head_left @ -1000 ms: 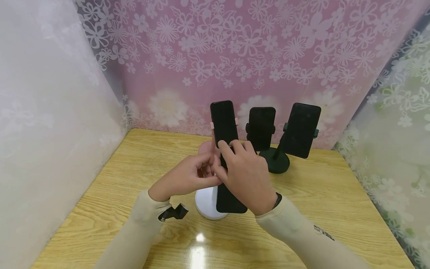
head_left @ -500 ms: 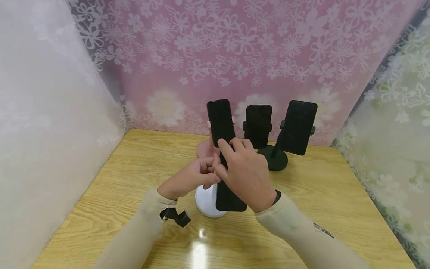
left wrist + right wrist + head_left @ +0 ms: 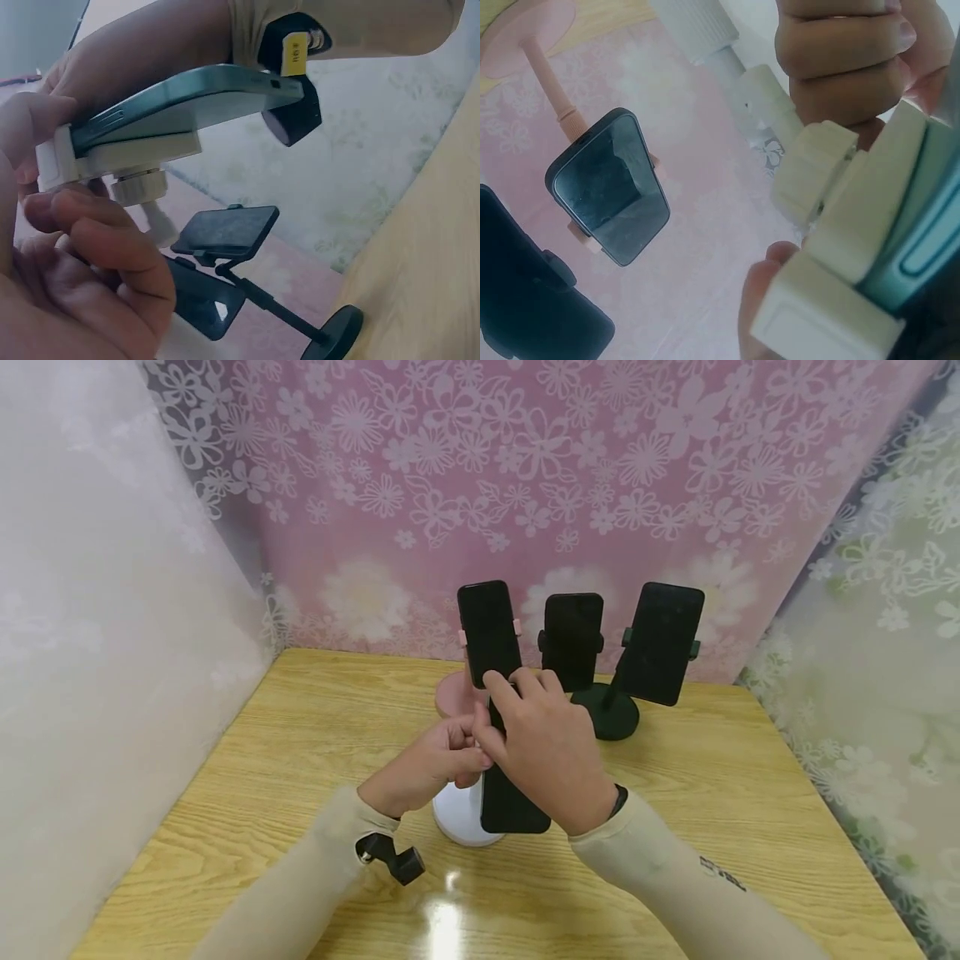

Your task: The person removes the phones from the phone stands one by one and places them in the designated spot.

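A phone (image 3: 513,806) sits in the white clamp (image 3: 56,161) of a phone stand, whose round white base (image 3: 459,820) rests on the table. My left hand (image 3: 429,764) is at the phone's left side, thumb and curled fingers pinching the clamp's end. Across the phone's front lies my right hand (image 3: 551,752), which covers much of the screen. Its thumb is near my left fingers, and a fingertip (image 3: 756,296) curls beside the clamp in the right wrist view. A ribbed white knob (image 3: 810,172) shows behind the clamp.
Behind my hands stand a phone (image 3: 489,631) in a pink holder, a phone (image 3: 573,639) in a black holder and a larger phone (image 3: 663,643) in a dark green holder. A flowered pink curtain (image 3: 450,485) hangs behind the wooden table (image 3: 300,727).
My left wrist has shifted slightly right and turned, and its fingers have moved lower along the clamp. My right hand stays nearly still. The head view has shifted slightly.
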The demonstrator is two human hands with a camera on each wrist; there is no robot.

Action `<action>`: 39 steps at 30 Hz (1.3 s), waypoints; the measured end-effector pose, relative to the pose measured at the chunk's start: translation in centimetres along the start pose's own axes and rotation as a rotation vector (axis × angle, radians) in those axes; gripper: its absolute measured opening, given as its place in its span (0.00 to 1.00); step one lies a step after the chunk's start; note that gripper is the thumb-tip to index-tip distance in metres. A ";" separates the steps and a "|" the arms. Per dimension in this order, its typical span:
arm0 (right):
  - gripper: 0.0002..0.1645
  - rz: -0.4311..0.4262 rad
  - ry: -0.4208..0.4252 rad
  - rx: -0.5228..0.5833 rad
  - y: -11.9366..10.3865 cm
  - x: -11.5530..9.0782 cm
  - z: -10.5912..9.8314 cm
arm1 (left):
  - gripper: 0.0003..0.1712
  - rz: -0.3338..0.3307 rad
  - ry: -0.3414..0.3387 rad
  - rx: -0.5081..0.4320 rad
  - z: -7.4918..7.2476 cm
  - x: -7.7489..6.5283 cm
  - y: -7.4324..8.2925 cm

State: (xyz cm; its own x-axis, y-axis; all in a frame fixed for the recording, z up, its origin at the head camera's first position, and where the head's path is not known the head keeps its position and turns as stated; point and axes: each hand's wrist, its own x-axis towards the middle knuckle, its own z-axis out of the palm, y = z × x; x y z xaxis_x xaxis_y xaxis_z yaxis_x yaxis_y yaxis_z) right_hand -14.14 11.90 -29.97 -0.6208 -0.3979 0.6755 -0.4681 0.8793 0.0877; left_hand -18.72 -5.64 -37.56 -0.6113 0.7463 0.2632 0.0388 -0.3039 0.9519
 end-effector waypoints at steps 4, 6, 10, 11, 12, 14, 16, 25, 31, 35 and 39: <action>0.17 -0.012 0.005 0.018 -0.1 -0.1 -0.1 | 0.06 0.027 -0.012 -0.047 0.3 -0.1 -0.4; 0.17 -0.017 0.004 0.024 -0.1 0.0 -0.1 | 0.06 0.033 -0.010 -0.060 0.4 -0.2 -0.5; 0.16 -0.007 -0.001 0.039 0.0 0.1 -0.2 | 0.14 0.030 0.010 -0.083 0.5 -0.1 -0.6; 0.15 -0.004 -0.003 0.041 0.1 0.2 -0.3 | 0.16 0.026 0.014 -0.082 0.5 -0.1 -0.6; 0.15 -0.002 -0.006 0.042 0.1 0.2 -0.3 | 0.17 0.024 0.016 -0.081 0.5 -0.1 -0.6; 0.15 -0.004 -0.012 0.041 0.1 0.3 -0.4 | 0.18 0.021 0.020 -0.073 0.5 -0.1 -0.5; 0.15 -0.005 -0.020 0.040 0.2 0.5 -0.4 | 0.19 0.023 0.027 -0.061 0.4 -0.1 -0.3; 0.15 0.006 -0.056 0.058 0.3 0.8 -0.6 | 0.22 0.028 0.016 -0.058 0.4 -0.3 0.2; 0.15 0.014 -0.091 0.106 0.6 0.6 -0.8 | 0.24 0.001 0.015 -0.061 0.5 -0.4 0.0; 0.15 0.004 -0.105 0.145 0.8 0.5 -0.9 | 0.23 0.005 0.000 -0.067 0.5 -0.5 -0.3; 0.14 -0.006 -0.101 0.189 0.9 0.3 -1.1 | 0.22 0.008 -0.005 -0.067 0.4 -0.6 -0.4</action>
State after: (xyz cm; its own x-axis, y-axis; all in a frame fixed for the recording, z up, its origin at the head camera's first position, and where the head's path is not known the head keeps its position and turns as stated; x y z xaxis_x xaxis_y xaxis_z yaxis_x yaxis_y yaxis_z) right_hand -14.04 12.86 -28.84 -0.6729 -0.4355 0.5980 -0.5756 0.8160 -0.0536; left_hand -18.02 -5.70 -38.02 -0.6069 0.7468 0.2719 -0.0094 -0.3489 0.9371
